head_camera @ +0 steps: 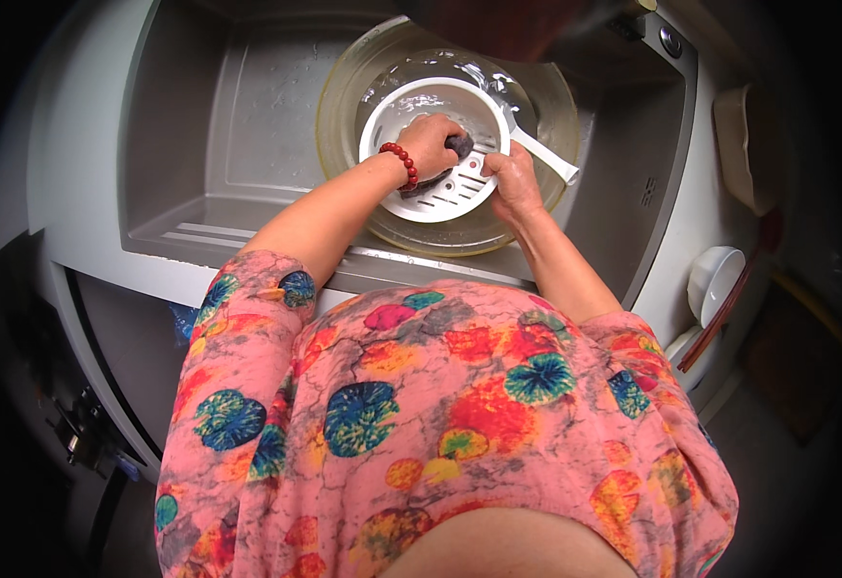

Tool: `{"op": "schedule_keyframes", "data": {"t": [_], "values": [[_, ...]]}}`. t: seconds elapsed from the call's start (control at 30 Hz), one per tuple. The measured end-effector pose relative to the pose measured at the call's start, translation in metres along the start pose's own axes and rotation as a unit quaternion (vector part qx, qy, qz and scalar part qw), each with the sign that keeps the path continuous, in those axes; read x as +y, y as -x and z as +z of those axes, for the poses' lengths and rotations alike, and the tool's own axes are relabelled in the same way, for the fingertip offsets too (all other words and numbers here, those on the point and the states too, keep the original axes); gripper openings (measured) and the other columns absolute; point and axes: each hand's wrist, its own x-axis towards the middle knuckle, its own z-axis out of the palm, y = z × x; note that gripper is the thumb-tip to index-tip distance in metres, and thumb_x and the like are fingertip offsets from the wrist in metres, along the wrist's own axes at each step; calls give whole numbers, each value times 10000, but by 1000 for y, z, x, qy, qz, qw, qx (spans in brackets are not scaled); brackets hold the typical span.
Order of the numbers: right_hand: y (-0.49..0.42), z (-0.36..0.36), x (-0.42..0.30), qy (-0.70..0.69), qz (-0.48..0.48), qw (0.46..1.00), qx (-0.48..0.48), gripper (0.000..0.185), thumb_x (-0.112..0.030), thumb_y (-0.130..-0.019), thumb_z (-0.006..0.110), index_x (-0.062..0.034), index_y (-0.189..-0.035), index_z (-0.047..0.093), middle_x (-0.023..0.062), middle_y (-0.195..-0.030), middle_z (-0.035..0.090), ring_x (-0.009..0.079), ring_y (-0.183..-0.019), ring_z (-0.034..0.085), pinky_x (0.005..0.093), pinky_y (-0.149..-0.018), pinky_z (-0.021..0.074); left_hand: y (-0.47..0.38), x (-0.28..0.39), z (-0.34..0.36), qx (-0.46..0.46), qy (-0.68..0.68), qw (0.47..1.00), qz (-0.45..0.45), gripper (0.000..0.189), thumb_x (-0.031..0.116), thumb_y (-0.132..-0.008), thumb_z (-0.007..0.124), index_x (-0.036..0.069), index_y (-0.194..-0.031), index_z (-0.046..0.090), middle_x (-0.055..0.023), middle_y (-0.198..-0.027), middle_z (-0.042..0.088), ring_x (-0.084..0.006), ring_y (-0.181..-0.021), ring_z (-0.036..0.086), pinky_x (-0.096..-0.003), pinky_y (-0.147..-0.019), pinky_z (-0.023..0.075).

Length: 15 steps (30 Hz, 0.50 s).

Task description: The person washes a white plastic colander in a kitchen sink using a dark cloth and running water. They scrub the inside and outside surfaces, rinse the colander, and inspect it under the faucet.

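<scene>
My left hand (pixel 428 147), with a red bead bracelet at the wrist, is inside a white plastic colander (pixel 433 212). Its fingers are closed on a dark grey wad (pixel 458 146), which looks like a cloth or scrubbing pad. More dark material shows under the palm, partly hidden. On the colander's right rim, my right hand (pixel 516 180) grips with the thumb inside and the fingers outside. The colander's white handle (pixel 547 155) sticks out to the right, past that hand. Below the colander is a large translucent yellowish basin (pixel 334 130), with shiny water behind the colander.
A grey sink (pixel 269 115) surrounds the basin. Something dark and blurred (pixel 493 29) hangs over the basin's far side. On the right counter are a beige container (pixel 735 144), a white bowl (pixel 713 282) and brown chopsticks (pixel 713 329). A round knob (pixel 670 42) sits at the sink's far right corner.
</scene>
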Motion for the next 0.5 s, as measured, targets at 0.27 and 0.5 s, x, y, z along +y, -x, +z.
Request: {"op": "schedule_keyframes", "data": {"t": [0.27,0.5], "values": [[0,4,-8,-23,-6,1000,-7,427,40,-594,483,47,-1019,528,76,-824,581,141,-704,523,240,-653,428,19,-6,-6,62,40,994,-80,210,57,-682,566,49,-883,630,-133,-968,590,-315,-897,559,-360,-808,452],[0,4,-7,-22,-10,999,-27,448,39,-598,485,44,-1044,523,64,-810,569,130,-693,512,232,-637,424,3,-2,10,180,41,983,15,299,34,-690,559,20,-983,611,-164,-951,589,-330,-894,561,-371,-813,446]]}}
